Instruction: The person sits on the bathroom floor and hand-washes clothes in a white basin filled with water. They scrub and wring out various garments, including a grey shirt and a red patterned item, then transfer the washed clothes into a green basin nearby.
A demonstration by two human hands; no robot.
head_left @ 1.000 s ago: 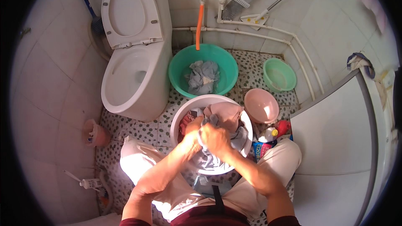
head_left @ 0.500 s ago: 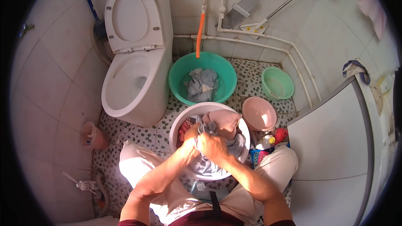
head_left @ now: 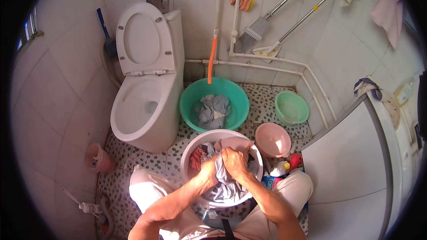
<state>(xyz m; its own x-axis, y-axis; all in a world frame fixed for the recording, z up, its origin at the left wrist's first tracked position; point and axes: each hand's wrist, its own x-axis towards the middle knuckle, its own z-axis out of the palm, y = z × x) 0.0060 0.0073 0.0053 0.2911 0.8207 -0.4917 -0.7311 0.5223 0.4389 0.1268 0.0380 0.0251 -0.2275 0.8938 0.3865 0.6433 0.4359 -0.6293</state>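
Note:
Between my knees stands a white basin point(head_left: 184, 164) filled with clothes. Over it, my left hand point(head_left: 208, 171) is closed on a grey garment point(head_left: 225, 190). My right hand point(head_left: 234, 162) grips the same cloth close beside it, a little higher and to the right. The garment's lower part spreads in folds over the near side of the basin. A red patterned cloth point(head_left: 196, 156) lies at the left of the basin, and a pinkish-beige cloth point(head_left: 236, 143) at its far side. My fingertips are partly hidden by the cloth and my hands.
A green basin point(head_left: 243, 106) holding grey cloth point(head_left: 214, 112) stands beyond, below an orange hose point(head_left: 212, 62). Right of the white basin sit a pink basin point(head_left: 272, 138), a light green basin point(head_left: 291, 108) and a bottle point(head_left: 280, 169). A toilet point(head_left: 149, 106) stands at left, a curved panel point(head_left: 351, 160) at right.
My view has tilted up, so the scene sits lower in the picture. Both hands keep hold of the grey garment; the right hand has shifted upward relative to the left, stretching cloth between them.

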